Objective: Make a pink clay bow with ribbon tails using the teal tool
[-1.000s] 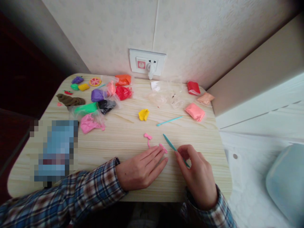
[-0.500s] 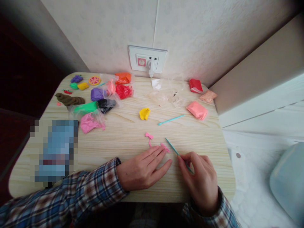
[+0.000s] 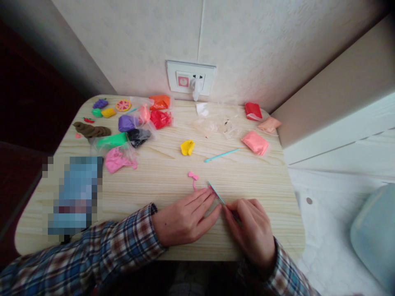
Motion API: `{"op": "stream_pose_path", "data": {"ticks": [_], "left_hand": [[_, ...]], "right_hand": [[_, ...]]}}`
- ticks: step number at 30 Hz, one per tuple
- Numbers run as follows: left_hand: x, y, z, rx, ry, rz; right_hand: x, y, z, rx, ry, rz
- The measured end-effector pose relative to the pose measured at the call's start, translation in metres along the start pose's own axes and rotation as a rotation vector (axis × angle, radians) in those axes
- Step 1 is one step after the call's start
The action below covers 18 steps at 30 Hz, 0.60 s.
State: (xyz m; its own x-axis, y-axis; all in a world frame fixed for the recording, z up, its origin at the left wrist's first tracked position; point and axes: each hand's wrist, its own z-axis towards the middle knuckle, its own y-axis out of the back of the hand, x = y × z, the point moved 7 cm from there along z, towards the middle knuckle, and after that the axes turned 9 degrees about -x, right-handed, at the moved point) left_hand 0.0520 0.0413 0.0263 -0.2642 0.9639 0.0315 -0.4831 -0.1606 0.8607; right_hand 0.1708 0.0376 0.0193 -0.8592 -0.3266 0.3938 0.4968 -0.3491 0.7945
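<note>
Table [image 3: 154,181], lower centre: our left hand [image 3: 182,220] lies flat, fingers together, tips on the pink clay [image 3: 211,189]; our right hand [image 3: 249,232] pinches the tool [image 3: 216,194], blade at that clay. We judge a slip could tear it or nick a fingertip.

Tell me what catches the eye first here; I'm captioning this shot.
At the near edge of the table, the right hand holds a teal tool to pink clay beside the flat left hand. Bright clay bags crowd the far left corner.
</note>
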Motion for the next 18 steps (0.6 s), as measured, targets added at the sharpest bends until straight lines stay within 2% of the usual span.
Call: {"op": "stream_pose_path", "data": {"ticks": [6,10,18], "left_hand": [[0.002,0.002,0.002,-0.021,-0.001,-0.020],[0.004,0.002,0.002,-0.017,0.000,-0.042],[0.005,0.001,0.003,-0.005,0.009,-0.037]], "right_hand": [[-0.005,-0.002,0.001,0.006,-0.022,0.034],[-0.012,0.000,-0.001,-0.009,-0.085,0.040],[-0.011,0.003,-0.005,-0.016,-0.085,0.054]]}}
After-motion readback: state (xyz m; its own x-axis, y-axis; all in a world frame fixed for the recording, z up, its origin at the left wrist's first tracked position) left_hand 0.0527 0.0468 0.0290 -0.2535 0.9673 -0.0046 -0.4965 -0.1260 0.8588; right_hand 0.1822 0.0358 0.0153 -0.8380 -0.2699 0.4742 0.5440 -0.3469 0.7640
